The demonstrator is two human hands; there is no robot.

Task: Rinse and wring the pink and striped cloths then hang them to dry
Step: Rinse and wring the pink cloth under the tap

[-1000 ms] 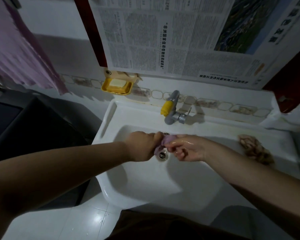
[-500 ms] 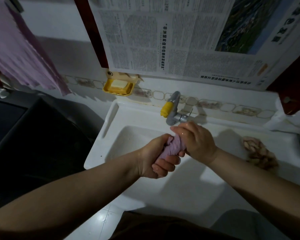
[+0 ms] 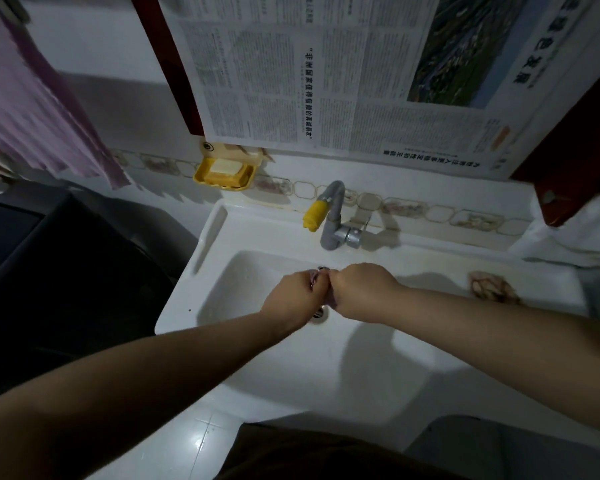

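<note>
Both my hands are closed fist to fist over the white sink (image 3: 243,344), just above the drain. My left hand (image 3: 291,296) and my right hand (image 3: 357,289) grip a twisted pink cloth (image 3: 314,276), of which only small bits show between the knuckles. A crumpled striped brownish cloth (image 3: 492,287) lies on the sink's right ledge, apart from both hands. A large pink towel (image 3: 32,109) hangs at the upper left.
A grey tap (image 3: 333,220) with a yellow nozzle stands behind the basin. A yellow soap dish (image 3: 227,173) with a bar of soap is fixed on the wall. Newspaper (image 3: 326,71) covers the wall above. A dark appliance (image 3: 66,271) stands left of the sink.
My hands have turned from a steep twisting grip back to level fists pressed together low over the drain. Less of the pink cloth shows now.
</note>
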